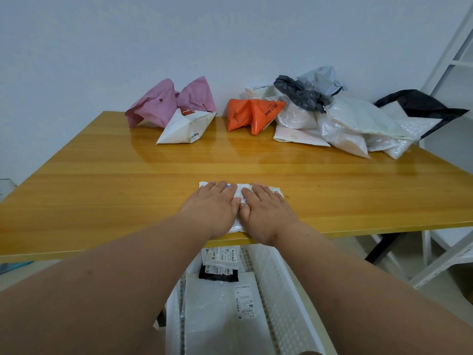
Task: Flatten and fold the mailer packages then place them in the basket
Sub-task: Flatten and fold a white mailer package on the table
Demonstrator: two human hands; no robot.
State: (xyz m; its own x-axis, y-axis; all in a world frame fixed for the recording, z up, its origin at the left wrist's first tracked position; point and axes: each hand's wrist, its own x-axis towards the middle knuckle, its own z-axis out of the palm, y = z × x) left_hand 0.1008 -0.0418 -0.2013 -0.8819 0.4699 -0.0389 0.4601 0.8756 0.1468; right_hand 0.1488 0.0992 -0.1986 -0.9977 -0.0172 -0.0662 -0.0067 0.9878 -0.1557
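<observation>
A folded white mailer (240, 192) lies at the near edge of the wooden table (102, 180). My left hand (211, 207) and my right hand (267, 212) press flat on it side by side, fingers straight, covering most of it. Below the table edge stands a white perforated basket (284, 298) holding several folded mailers, white ones and a black one (217, 275). At the back of the table wait a pink mailer (166, 101), a white mailer (186, 126), an orange mailer (253, 114) and a heap of white, grey and black mailers (345, 119).
A white wall rises behind the table. A white metal shelf frame (448, 254) stands at the right, with a black table leg (384, 245) beside it. Something grey-blue (6, 187) shows at the far left edge.
</observation>
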